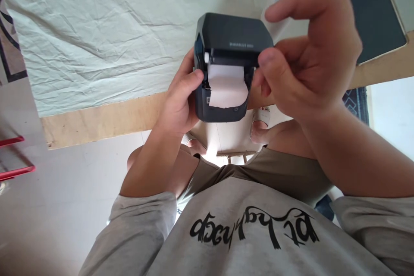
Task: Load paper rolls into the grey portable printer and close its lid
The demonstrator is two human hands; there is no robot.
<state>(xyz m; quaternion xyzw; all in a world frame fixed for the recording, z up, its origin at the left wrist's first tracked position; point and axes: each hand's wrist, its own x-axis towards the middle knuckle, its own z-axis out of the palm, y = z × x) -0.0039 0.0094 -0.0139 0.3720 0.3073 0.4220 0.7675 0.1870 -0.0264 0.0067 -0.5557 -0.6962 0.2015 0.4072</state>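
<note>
Wrinkled pale cloth covers the table, upper left. Frame centre: your left hand clamps the printer w/ lid up, steadying it. Paper curls out. Right hand pinches loosely beside lid, holding nothing.

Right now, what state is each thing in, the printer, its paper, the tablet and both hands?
printer: lid open, held at the table edge.
paper: end hanging out over the front.
tablet: screen dark, flat on the table.
left hand: gripping the printer's side.
right hand: fingers curled beside the printer, nothing visibly pinched.
</note>
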